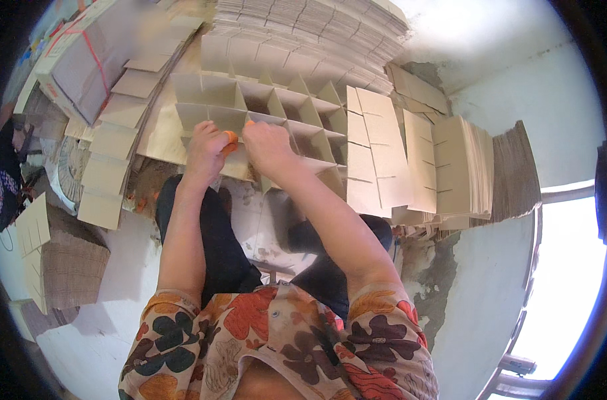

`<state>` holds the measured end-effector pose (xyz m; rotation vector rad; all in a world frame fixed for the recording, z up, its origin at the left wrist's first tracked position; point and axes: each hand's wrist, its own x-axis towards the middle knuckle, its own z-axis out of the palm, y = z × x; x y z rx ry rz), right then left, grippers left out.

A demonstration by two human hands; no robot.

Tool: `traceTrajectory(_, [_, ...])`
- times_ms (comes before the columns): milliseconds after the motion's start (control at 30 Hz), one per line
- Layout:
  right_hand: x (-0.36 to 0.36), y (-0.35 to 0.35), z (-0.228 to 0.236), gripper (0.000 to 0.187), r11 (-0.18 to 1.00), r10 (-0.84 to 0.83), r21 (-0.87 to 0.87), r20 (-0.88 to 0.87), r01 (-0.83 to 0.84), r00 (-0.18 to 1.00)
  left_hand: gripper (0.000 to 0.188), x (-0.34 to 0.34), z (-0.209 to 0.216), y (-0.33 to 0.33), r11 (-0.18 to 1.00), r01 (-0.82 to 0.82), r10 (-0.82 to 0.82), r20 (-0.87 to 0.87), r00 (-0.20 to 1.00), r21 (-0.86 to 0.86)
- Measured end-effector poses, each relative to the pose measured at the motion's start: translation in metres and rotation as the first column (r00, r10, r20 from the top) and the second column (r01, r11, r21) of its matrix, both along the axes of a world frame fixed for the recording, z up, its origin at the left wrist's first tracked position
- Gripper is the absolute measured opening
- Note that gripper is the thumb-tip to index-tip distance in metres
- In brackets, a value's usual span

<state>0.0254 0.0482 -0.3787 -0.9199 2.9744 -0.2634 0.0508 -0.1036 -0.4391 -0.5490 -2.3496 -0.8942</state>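
A grid of interlocked cardboard divider strips [277,105] stands in front of me, with open square cells. My left hand [207,150] is closed at the grid's near left side, fingers curled over the edge of a strip. My right hand [269,147] is closed a short way to its right, pinching the near part of the same grid. Orange covers show on the left thumb and on a finger of the right hand. The parts of the strips inside my fingers are hidden. Flat slotted cardboard sheets [373,147] lie right of the grid.
Stacked slotted cardboard [463,167] stands at the right, and a long bundle [310,33] lies behind the grid. Overlapping cardboard pieces [113,140] run along the left, near a carton [77,67] with a red strap. Another cardboard stack [70,260] is at the lower left.
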Motion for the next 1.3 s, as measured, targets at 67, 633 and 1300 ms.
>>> traceTrajectory(67, [-0.003, 0.012, 0.001, 0.014, 0.995, -0.055, -0.083, -0.002, 0.055, 0.998, 0.015, 0.001, 0.0, 0.0, 1.0, -0.008, 0.008, 0.021, 1.0, -0.01])
traceTrajectory(633, [0.011, 0.344, -0.025, 0.089, 0.598, -0.723, -0.297, 0.199, 0.744, 0.661, 0.01, 0.001, 0.003, 0.0, 1.0, -0.014, 0.015, 0.033, 0.999, -0.02])
traceTrajectory(1300, [0.007, 0.096, 0.093, 0.051, 0.702, -0.264, -0.69, -0.018, 0.179, 0.964, 0.037, 0.029, 0.025, -0.029, 0.94, -0.336, 0.336, -0.007, 0.942, -0.056])
